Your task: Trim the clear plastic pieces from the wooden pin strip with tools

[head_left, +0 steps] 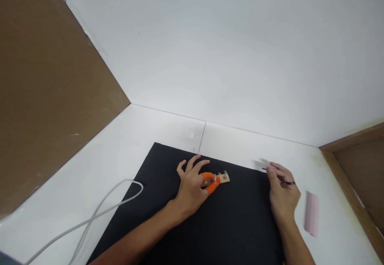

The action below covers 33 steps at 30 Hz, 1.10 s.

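On the black mat, my left hand pinches a small pale wooden strip between thumb and index finger. Both of these fingers appear to be in orange covers, and the other fingers are spread. Small clear upright pieces and a dark screw-like dot show on the strip; its near end is partly hidden by the fingers. My right hand, with a dark ring, is at the mat's right edge. Its thumb and fingertips are closed on a thin dark rod, too small to identify.
A pink block lies on the white surface right of my right hand. A white cable loops onto the mat's left side. Brown panels stand at left and right, with a white wall behind.
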{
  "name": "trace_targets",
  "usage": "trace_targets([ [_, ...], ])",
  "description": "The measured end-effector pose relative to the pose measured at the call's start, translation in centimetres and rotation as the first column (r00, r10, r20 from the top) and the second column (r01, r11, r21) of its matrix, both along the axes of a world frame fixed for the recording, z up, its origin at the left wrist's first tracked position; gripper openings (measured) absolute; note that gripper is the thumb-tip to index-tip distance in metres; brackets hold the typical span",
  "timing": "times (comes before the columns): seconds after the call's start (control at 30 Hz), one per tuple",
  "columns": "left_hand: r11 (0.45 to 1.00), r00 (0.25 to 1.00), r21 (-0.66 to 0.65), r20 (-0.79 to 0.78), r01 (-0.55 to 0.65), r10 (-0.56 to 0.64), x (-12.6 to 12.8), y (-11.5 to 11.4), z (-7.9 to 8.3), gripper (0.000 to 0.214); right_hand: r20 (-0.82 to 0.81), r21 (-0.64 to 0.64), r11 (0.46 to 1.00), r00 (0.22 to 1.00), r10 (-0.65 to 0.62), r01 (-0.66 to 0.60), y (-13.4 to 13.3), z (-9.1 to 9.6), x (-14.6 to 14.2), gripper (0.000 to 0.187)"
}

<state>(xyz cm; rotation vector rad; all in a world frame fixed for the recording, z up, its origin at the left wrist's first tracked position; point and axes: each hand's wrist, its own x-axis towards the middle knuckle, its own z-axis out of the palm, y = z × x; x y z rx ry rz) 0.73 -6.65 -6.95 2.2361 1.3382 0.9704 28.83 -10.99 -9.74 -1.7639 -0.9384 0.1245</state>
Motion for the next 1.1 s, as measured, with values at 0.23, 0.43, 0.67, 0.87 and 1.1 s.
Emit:
trace_targets([
  [0.23,1.000,1.000,-0.006,-0.025,0.000,0.000,-0.1,0.4,-0.2,0.006,-0.003,0.003,1.000,1.000,0.003,-0.003,0.1,-0.1,-0.2,0.032],
  [0.43,1.000,0.999,-0.017,-0.038,0.013,-0.014,-0.3,0.5,-0.2,0.007,-0.003,0.007,1.000,1.000,0.007,-0.007,0.1,0.0,-0.3,0.032],
  [0.67,0.999,0.998,-0.030,-0.049,0.045,-0.046,-0.4,0.4,0.6,0.026,0.013,0.001,1.000,1.000,0.017,-0.017,0.1,-0.2,-0.2,0.032],
  [0.87,0.979,0.978,-0.074,-0.077,0.190,-0.196,-1.8,1.2,2.3,0.080,0.060,-0.030,0.999,0.998,0.018,-0.016,0.0,-0.6,0.2,0.034],
  [1.1,0.944,0.940,-0.095,-0.106,0.315,-0.324,-2.1,3.0,3.2,0.068,0.203,-0.159,0.986,0.976,0.073,-0.040,0.3,-0.9,1.0,0.035],
])
